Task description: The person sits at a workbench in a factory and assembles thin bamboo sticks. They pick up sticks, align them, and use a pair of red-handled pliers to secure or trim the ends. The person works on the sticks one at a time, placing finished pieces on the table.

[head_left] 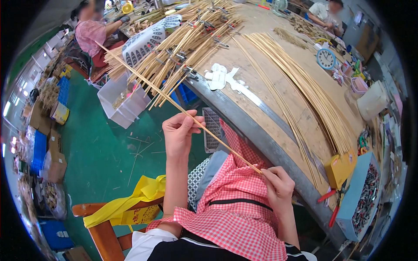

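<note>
A long, thin bamboo stick (224,145) slants across my lap, from the upper left down to my right hand. My left hand (180,130) pinches it partway along between thumb and fingers. Its lower end sits in the closed fingers of my right hand (279,184), close to the table edge. Beyond my left hand, the far part of the stick passes in front of a big pile of sticks (198,32) held in bunches by dark clips. More long sticks (300,82) lie side by side on the wooden table (335,104).
On the table are a metal strip (265,111), a white cut-out piece (217,77), a yellow box (341,169), red-handled pliers (334,215), a light-blue box of small clips (349,217) and a blue clock (325,58). A white bin (124,104) and wooden chair (106,235) stand left. Two people sit across.
</note>
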`<action>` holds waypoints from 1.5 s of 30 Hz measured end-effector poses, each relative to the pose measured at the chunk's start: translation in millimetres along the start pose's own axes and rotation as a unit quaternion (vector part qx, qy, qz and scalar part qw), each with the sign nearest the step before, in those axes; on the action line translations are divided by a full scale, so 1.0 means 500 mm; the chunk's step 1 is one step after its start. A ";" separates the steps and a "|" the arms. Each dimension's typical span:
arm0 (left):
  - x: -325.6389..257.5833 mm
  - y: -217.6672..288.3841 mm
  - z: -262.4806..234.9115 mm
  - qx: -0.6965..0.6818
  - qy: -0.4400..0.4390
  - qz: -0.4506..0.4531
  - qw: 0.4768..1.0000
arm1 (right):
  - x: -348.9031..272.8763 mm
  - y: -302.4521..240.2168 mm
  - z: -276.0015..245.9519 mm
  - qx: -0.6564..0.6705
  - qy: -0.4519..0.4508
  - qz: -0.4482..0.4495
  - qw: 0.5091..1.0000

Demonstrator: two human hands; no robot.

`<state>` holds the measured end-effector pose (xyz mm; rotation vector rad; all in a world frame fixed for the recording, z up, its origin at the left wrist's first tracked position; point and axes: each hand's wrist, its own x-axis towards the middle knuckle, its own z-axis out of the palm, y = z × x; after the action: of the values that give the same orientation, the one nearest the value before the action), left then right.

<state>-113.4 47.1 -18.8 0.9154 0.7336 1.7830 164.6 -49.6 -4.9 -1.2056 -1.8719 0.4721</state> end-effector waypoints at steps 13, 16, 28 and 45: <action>0.000 -0.004 -0.015 -0.033 -0.013 0.046 0.998 | 0.030 0.109 -0.100 -0.173 0.123 0.092 0.973; -0.003 0.000 -0.005 -0.022 -0.022 0.041 0.999 | 0.037 0.163 -0.141 -0.300 0.129 0.154 0.932; -0.006 -0.005 0.005 -0.005 -0.034 0.033 0.999 | 0.028 0.218 -0.155 -0.348 0.097 0.237 0.902; -0.024 -0.013 0.052 0.014 -0.025 -0.011 1.000 | 0.028 0.011 -0.058 0.082 0.141 0.110 0.981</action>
<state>-85.5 40.1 -13.3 0.9632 0.7347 1.7289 188.4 -38.2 14.2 -1.3004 -1.4409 0.5336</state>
